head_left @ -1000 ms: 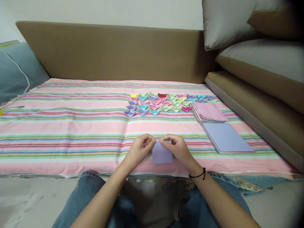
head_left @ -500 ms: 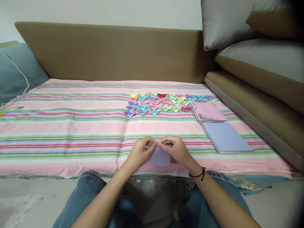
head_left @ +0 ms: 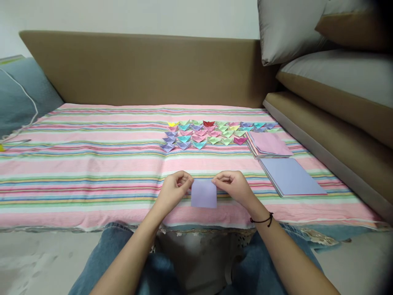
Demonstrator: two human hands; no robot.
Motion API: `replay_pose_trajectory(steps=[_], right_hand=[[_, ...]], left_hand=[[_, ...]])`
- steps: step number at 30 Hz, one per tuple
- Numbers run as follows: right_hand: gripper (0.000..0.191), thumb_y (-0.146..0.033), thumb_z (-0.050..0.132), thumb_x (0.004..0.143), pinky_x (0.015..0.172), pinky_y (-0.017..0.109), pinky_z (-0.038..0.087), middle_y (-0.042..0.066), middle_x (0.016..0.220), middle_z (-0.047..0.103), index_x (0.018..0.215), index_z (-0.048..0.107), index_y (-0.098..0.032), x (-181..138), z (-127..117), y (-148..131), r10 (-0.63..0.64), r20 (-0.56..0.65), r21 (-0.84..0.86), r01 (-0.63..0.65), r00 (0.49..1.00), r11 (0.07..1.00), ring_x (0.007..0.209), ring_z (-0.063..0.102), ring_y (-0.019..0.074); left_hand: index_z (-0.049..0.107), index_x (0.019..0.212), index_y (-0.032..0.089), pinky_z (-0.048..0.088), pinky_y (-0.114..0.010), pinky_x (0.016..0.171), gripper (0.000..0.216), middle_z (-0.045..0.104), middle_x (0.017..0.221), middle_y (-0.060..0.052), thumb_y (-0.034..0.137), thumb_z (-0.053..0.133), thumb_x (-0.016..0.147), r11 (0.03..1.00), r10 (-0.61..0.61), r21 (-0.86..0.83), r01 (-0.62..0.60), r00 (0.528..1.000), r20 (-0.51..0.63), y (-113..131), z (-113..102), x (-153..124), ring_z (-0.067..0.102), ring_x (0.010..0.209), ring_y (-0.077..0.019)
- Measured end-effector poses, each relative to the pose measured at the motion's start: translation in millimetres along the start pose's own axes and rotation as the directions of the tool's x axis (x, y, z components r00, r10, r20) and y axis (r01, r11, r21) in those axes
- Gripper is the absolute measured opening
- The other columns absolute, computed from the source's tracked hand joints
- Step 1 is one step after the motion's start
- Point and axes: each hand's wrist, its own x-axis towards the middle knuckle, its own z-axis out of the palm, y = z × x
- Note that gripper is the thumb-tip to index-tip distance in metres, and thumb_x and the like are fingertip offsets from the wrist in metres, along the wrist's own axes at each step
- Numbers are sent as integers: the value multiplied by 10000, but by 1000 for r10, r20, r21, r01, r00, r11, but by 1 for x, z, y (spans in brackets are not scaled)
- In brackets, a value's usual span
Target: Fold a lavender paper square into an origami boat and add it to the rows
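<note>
**At the near edge of the striped cloth: a lilac square pinched at both top corners**

Close to the front edge of the striped cloth [head_left: 92, 164], right before the seated person, lies a small lilac paper square [head_left: 204, 196]. The left hand [head_left: 175, 190] is curled, its fingertips pinching the square's upper left corner. The right hand [head_left: 235, 186] does the same at the upper right corner, so both hands are closed on the paper, with the sheet spread between them. Whether the square's lower edge rests on the cloth or is slightly lifted, I cannot tell. A black band [head_left: 262, 220] circles the right wrist, and knees in blue jeans [head_left: 101, 262] show below the cloth's edge.

Farther back, well apart from the hands, a cluster of small folded paper shapes [head_left: 205, 134] in pink, green, blue, purple and red sits in rows. Just to its right is a stack of pink sheets [head_left: 270, 144], and nearer the person a stack of lilac sheets [head_left: 291, 176]. A brown backrest [head_left: 147, 69] runs behind, and grey and brown cushions [head_left: 337, 82] are piled at the right.
</note>
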Motion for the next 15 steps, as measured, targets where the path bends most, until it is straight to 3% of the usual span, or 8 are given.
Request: replay_pose_trajectory(steps=[4,7,9,11,15], right_hand=[[243,-400,709,634,611,310,518,73,688,717,656,674,-160,1,-8,0,-26,-52,-5,25,998,1000,644,662,205],[263,-420,713,634,615,310,513,71,698,718,660,680,-160,1,-8,-1,-30,-41,19,31,999,999,649,659,201],[267,-423,718,632,609,305,511,66,687,716,652,680,-160,1,-5,-1,-20,-19,38,21,1000,999,634,652,192],[270,-424,729,621,604,304,513,55,663,710,645,679,-160,0,-1,-1,2,10,58,-3,1000,998,613,644,183],[285,-433,751,597,604,303,521,37,633,700,642,677,-162,-1,2,-1,30,47,79,-33,998,996,595,635,174]], left_hand=[[543,724,165,475,-251,573,217,572,656,-11,374,560,781,1000,19,-10,-20,998,-56,0,-6,0,575,655,-154],[525,749,180,482,-245,592,209,562,719,1,380,509,809,990,13,-137,-28,994,-109,4,-6,-2,584,716,-152],[541,799,181,474,-232,581,219,561,773,3,397,510,811,975,-14,-221,-2,998,-66,7,-2,-4,573,720,-139],[567,806,167,425,-202,525,254,528,697,19,419,567,779,972,-43,-228,49,999,28,7,3,-4,523,623,-109],[561,638,137,298,-192,454,325,414,518,51,439,664,700,979,-41,-195,59,994,97,4,11,-3,386,481,-67]])
